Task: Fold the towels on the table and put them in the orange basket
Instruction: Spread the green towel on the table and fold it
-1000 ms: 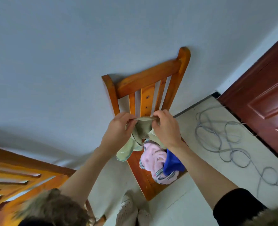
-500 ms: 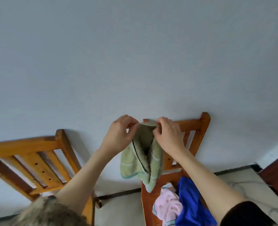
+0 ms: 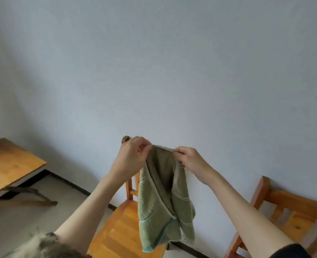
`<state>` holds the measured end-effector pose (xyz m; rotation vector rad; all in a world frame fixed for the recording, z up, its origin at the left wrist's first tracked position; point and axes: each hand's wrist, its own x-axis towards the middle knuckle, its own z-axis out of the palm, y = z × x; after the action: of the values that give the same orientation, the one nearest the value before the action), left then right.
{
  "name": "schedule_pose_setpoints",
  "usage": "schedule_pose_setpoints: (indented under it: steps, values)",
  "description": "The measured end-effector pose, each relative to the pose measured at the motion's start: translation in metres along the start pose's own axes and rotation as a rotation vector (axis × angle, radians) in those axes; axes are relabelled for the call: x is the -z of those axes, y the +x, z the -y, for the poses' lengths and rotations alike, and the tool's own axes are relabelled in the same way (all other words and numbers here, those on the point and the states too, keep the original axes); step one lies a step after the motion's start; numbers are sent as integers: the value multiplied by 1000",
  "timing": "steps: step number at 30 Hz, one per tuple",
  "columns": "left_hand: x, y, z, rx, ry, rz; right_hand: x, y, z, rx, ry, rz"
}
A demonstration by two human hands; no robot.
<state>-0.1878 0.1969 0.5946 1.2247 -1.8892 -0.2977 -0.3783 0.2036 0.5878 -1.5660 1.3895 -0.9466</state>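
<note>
Two hands pinching green towel, unlabelled

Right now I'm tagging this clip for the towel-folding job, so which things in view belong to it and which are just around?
Part of the job:
green towel, hanging in the air
left hand pinching its top edge
right hand pinching the same edge

Just around:
wooden chair behind the towel
second wooden chair on the right
wooden table on the left

No orange basket in view.

Table cut off left; towel hides chair back.
</note>
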Motion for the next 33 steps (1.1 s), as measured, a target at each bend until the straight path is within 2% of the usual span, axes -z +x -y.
schedule_pose_setpoints:
  steps: [3, 6, 14, 18, 24, 28, 33]
  values:
    - [62, -22, 38, 100, 70, -86, -64, 10, 32, 89, -83, 139]
    - [127, -54, 74, 159, 160, -142, -136, 15, 64, 235, -173, 210]
    - [292, -153, 161, 270, 385, -224, -334, 24, 126, 509, -479, 81]
    - [357, -188, 194, 339, 438, -292, -422, 35, 150, 538, -532, 73]
    - [436, -223, 253, 483, 521, -438, -523, 75, 177, 476, -454, 155]
    - [473, -222, 307, 566, 545, -535, -575, 112, 195, 501, -372, 157]
    - [504, -202, 387, 663, 539, -559, -630, 176, 217, 525, -325, 142]
